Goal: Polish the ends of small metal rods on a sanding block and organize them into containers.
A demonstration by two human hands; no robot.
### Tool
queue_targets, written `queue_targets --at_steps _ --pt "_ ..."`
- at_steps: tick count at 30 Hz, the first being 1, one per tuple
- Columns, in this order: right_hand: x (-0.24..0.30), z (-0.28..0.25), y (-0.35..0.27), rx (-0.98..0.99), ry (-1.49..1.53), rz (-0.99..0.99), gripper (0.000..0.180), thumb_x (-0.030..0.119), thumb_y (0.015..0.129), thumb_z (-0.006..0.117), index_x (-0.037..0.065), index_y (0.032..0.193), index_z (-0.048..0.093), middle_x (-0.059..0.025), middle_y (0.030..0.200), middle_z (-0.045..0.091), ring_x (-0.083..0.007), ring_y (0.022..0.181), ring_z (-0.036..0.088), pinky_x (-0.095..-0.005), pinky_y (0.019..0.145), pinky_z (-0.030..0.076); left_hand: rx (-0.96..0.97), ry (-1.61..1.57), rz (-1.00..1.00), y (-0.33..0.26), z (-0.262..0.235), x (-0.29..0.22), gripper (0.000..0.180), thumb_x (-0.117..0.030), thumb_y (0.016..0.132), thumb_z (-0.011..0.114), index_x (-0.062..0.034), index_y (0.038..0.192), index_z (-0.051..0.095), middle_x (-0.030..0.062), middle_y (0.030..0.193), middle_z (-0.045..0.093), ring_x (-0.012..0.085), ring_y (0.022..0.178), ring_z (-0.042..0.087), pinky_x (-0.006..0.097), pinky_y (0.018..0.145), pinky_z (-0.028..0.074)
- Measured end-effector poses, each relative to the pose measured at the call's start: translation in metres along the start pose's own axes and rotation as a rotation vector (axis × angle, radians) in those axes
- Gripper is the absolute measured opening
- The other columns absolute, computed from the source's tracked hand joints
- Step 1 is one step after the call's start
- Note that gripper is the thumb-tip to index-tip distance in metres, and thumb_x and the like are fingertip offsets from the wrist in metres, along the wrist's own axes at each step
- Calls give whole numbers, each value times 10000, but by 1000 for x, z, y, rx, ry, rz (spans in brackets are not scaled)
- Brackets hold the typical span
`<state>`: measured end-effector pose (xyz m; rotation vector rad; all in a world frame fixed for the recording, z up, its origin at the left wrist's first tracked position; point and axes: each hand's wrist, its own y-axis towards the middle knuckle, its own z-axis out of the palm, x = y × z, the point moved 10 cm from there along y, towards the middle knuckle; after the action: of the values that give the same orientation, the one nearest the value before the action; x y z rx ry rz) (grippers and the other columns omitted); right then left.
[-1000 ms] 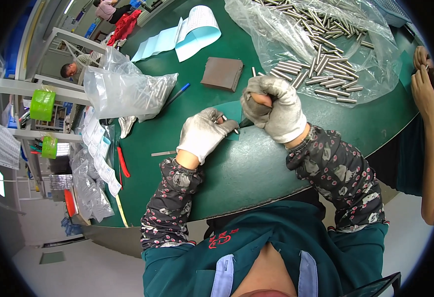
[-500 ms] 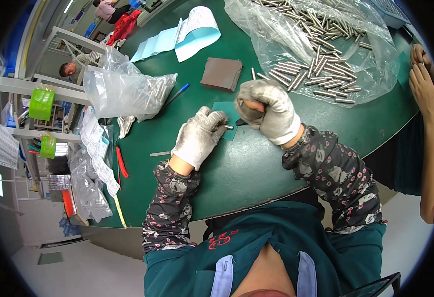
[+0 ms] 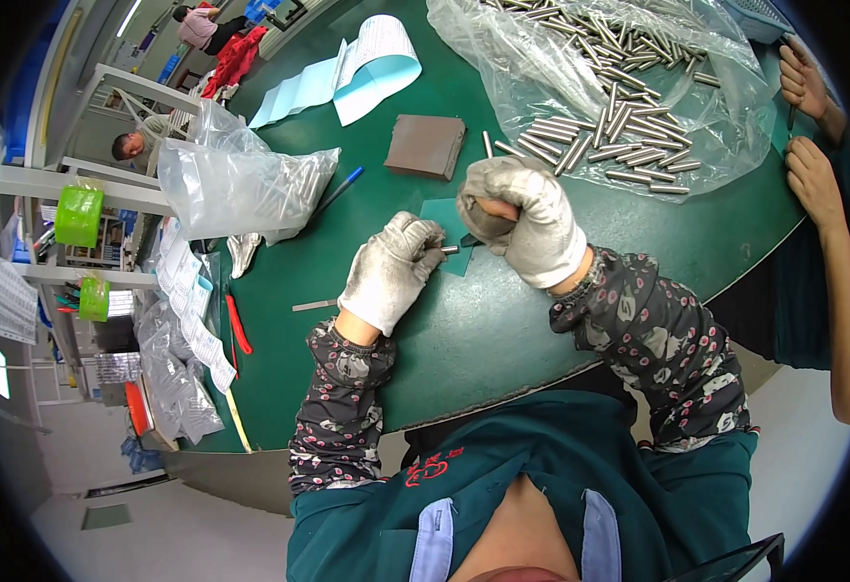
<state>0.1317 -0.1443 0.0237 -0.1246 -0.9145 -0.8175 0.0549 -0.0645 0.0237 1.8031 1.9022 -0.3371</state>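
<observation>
Both my hands wear whitish work gloves, the right one soiled grey at the fingers. My left hand (image 3: 393, 272) is closed on a small metal pin (image 3: 451, 249), whose end sticks out toward the right over a teal sheet (image 3: 457, 264). Just right of that pin end, my right hand (image 3: 530, 221) grips a tool with a dark flat tip (image 3: 470, 240); its fingers cover most of the tool, so I cannot make out its kind. A narrow gap shows between tip and pin. Beyond the hands lies a brown block (image 3: 426, 145).
Many loose metal pins (image 3: 624, 124) lie on a clear plastic sheet (image 3: 735, 160). At left are a filled plastic bag (image 3: 241, 189), blue pen (image 3: 340, 191), red-handled tool (image 3: 238, 325) and thin metal strip (image 3: 314, 305). Curled paper (image 3: 381, 73) lies behind. A co-worker's hands (image 3: 813, 179) show at right.
My hands keep nearly the same pose around the pin and the dark-tipped tool. At the right edge, the co-worker's hands have moved apart, one now higher up. The whole view has shifted slightly.
</observation>
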Motion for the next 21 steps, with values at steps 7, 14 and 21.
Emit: queue_targets --at_steps 7,14,21 --pt "-3 -1 0 -47 59 33 272 259 782 465 88 588 380 4 512 308 -100 417 291 -238 397 235 2 -21 -24 -1 0 5 195 38 704 624 -26 871 546 62 785 509 168 668 535 258 590 446" --pt "-2 0 -1 -51 40 36 291 270 784 456 85 578 369 0 503 302 -106 413 292 -239 395 234 9 -25 -34 0 0 6 190 28 703 630 -28 863 544 58 783 508 160 661 529 253 591 442" --pt "-4 -4 -2 -108 68 52 287 278 769 468 81 582 375 2 505 295 -106 414 292 -237 395 239 9 4 -28 0 0 4 197 22 706 630 -28 875 544 64 788 510 175 666 535 261 590 446"
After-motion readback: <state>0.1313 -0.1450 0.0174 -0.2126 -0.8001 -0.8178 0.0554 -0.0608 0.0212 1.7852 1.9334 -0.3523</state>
